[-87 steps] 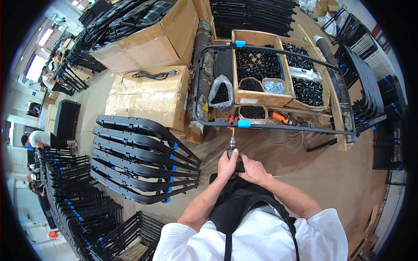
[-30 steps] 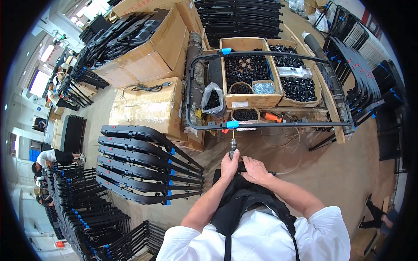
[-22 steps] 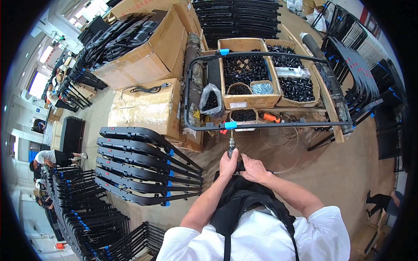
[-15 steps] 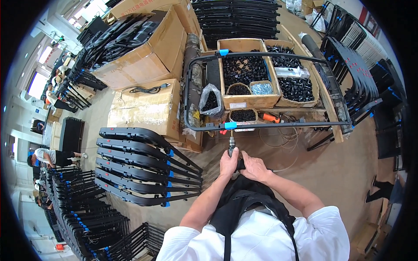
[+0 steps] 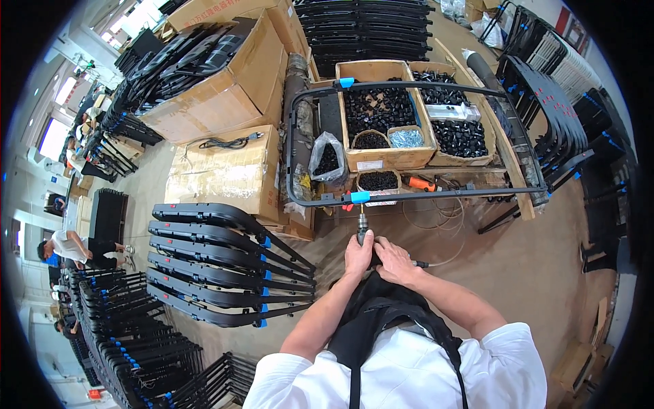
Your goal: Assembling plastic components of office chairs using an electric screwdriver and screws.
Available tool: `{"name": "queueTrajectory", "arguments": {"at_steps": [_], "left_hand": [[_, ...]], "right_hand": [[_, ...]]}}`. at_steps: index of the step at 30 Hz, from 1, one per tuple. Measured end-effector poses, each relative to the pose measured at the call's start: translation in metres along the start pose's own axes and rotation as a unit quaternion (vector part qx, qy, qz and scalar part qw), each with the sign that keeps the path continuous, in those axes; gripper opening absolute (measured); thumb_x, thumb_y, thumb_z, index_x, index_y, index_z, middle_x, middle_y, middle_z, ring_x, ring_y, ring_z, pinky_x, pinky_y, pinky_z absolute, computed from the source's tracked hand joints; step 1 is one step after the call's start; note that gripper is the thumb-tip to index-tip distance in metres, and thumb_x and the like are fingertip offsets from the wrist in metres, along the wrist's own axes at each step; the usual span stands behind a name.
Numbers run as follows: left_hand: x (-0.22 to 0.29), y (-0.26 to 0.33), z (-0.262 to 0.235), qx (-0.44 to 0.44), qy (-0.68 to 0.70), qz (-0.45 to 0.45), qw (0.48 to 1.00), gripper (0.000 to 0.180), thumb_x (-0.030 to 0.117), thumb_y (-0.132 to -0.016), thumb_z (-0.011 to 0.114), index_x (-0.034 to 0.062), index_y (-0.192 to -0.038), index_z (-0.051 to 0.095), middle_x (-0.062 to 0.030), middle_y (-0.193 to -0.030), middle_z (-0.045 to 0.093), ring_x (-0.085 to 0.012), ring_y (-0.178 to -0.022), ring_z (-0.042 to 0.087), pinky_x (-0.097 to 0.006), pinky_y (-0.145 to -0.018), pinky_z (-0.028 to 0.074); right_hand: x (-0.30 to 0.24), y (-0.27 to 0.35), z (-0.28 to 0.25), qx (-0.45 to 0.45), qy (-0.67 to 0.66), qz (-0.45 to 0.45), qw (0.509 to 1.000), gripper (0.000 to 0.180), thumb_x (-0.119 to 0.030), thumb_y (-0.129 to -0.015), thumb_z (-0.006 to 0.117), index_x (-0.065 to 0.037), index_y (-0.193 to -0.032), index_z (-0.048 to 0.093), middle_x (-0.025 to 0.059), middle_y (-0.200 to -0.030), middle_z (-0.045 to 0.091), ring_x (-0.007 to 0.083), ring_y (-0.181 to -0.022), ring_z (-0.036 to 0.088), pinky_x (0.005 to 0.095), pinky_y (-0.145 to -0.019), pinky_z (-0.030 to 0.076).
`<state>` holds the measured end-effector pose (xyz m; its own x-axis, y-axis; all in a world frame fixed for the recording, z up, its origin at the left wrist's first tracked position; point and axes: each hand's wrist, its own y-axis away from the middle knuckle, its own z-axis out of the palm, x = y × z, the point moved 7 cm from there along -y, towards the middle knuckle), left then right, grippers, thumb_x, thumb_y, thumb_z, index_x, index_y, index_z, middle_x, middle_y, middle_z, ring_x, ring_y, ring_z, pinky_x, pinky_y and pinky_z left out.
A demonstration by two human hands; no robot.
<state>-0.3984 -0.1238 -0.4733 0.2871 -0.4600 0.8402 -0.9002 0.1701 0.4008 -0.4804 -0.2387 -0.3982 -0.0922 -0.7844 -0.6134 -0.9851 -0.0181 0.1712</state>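
Both hands are wrapped round an air screwdriver [image 5: 362, 225] close to my body. My left hand [image 5: 357, 255] closes on its barrel with the thumb on top. My right hand [image 5: 395, 260] grips the handle end, where a hose fitting sticks out on the right. The bit points away from me and meets the near rail of a black tubular frame [image 5: 436, 195] at a blue clip [image 5: 360, 197]. A second blue clip [image 5: 347, 83] sits on the far rail. The frame lies across the bench over the parts boxes; the bit's very tip is too small to make out.
Inside the frame stand a wooden box [image 5: 395, 158] of black parts and screws, another parts box [image 5: 470, 161], a plastic bag [image 5: 327, 158] and an orange-handled tool [image 5: 422, 184]. Stacked black frames [image 5: 204, 262] stand at my left, cardboard cartons [image 5: 225, 177] behind them. An air hose [image 5: 458, 245] loops at right.
The view has shifted slightly. My right hand has turned a little and more of the hose fitting shows beside it. The bit stays at the blue clip.
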Motion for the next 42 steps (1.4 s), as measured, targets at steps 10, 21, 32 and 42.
{"name": "queueTrajectory", "arguments": {"at_steps": [10, 21, 32, 42], "left_hand": [[-0.002, 0.012, -0.001, -0.039, 0.021, -0.019, 0.999, 0.055, 0.053, -0.103, 0.066, -0.0012, -0.110, 0.066, -0.0128, -0.097, 0.069, -0.0224, -0.092, 0.062, -0.040, -0.086, 0.051], [-0.031, 0.022, 0.030, -0.238, -0.068, -0.040, 0.968, 0.060, 0.054, -0.107, 0.056, -0.0039, -0.118, 0.067, -0.0248, -0.102, 0.072, -0.0338, -0.101, 0.069, -0.044, -0.091, 0.053], [0.302, -0.102, 0.253, -0.227, -0.248, 0.486, 0.807, 0.018, 0.020, -0.097, 0.068, 0.0073, -0.104, 0.077, -0.0170, -0.102, 0.074, -0.0378, -0.101, 0.067, -0.050, -0.091, 0.052], [0.297, -0.277, 0.447, -0.168, -0.671, 0.453, 0.563, 0.022, 0.021, -0.094, 0.066, 0.0109, -0.112, 0.072, -0.0090, -0.111, 0.072, -0.0265, -0.110, 0.066, -0.041, -0.098, 0.043]], "right_hand": [[-0.008, 0.009, -0.004, -0.001, 0.006, 0.016, 1.000, 0.062, -0.008, -0.076, 0.074, 0.003, -0.133, 0.053, 0.0222, -0.140, 0.054, 0.0453, -0.118, 0.063, 0.0537, -0.098, 0.054], [0.022, 0.055, -0.003, 0.008, -0.040, 0.025, 0.999, 0.062, -0.017, -0.080, 0.074, -0.002, -0.138, 0.056, 0.0204, -0.131, 0.058, 0.0417, -0.115, 0.065, 0.0510, -0.097, 0.055], [0.332, 0.106, -0.153, 0.241, -0.065, 0.372, 0.894, 0.065, -0.014, -0.085, 0.072, -0.003, -0.146, 0.052, 0.0268, -0.128, 0.058, 0.0474, -0.123, 0.059, 0.0521, -0.104, 0.052], [0.511, 0.039, -0.204, 0.206, -0.055, 0.403, 0.890, 0.064, 0.000, -0.085, 0.061, 0.002, -0.147, 0.048, 0.0312, -0.130, 0.055, 0.0515, -0.118, 0.060, 0.0545, -0.100, 0.054]]}}
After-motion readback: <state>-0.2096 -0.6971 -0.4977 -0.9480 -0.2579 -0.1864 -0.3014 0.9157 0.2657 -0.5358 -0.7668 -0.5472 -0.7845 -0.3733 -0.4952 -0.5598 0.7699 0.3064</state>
